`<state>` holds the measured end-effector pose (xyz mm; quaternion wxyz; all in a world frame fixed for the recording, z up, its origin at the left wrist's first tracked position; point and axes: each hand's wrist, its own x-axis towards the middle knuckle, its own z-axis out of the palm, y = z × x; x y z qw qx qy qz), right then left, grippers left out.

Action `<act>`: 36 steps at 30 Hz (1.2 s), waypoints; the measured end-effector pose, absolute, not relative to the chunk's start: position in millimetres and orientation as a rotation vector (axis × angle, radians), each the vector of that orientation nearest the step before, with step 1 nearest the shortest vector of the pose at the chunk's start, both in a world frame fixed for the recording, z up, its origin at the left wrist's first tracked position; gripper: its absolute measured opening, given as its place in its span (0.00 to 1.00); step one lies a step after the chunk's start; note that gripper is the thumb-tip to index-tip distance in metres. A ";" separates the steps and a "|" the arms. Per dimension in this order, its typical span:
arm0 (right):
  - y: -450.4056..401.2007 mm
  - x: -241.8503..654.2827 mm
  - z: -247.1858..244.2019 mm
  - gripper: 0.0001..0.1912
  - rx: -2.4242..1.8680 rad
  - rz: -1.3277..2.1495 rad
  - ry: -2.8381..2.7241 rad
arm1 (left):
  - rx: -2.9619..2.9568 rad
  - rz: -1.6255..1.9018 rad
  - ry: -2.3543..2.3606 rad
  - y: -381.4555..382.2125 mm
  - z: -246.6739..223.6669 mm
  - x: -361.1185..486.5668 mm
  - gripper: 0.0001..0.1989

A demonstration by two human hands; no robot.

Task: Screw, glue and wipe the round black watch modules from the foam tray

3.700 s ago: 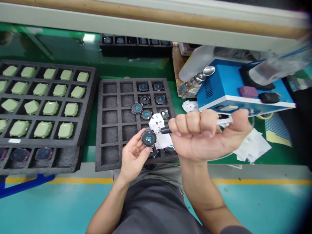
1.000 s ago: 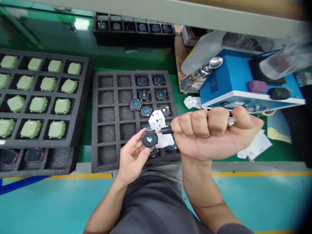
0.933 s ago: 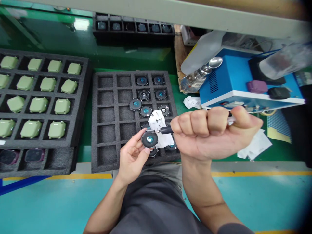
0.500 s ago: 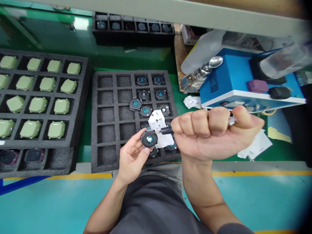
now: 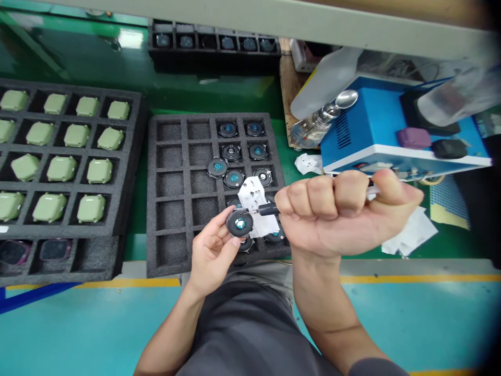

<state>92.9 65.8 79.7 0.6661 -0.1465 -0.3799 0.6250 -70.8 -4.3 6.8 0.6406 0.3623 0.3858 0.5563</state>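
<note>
My left hand (image 5: 215, 248) pinches a round black smartwatch body (image 5: 240, 223) by its rim between thumb and fingers. Its dark face is up, with a lit spot in the middle. In my right hand (image 5: 340, 216), closed in a fist, is a slim hand tool (image 5: 267, 209) with a black front end and a thin metal tip. That tip is at the upper right edge of the watch; whether it touches I cannot tell. A pale bit of the tool shows by the thumb. Behind the tip, a stained white wipe (image 5: 255, 192) lies over several watch bodies.
Under my hands is a black foam tray (image 5: 183, 121) with several round watches on its right side. Another foam tray (image 5: 135, 112) at left bears green square cases (image 5: 91, 209). At right stand a blue box-shaped machine (image 5: 360, 120), a glass bottle (image 5: 309, 130) and white papers (image 5: 415, 232).
</note>
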 end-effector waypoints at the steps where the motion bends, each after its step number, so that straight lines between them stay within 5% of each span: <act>1: 66.3 93.0 79.3 0.30 -0.324 1.410 -0.862 | 0.827 1.268 0.878 -4.2 6.8 -71.0 0.24; 21: 77.8 94.3 83.0 0.37 -0.397 1.275 -0.805 | 0.816 1.245 0.895 -4.0 6.2 -71.4 0.25; 36: 171.0 49.4 78.3 0.36 -0.660 1.331 -0.810 | 0.700 1.312 0.936 -3.6 1.4 -70.4 0.29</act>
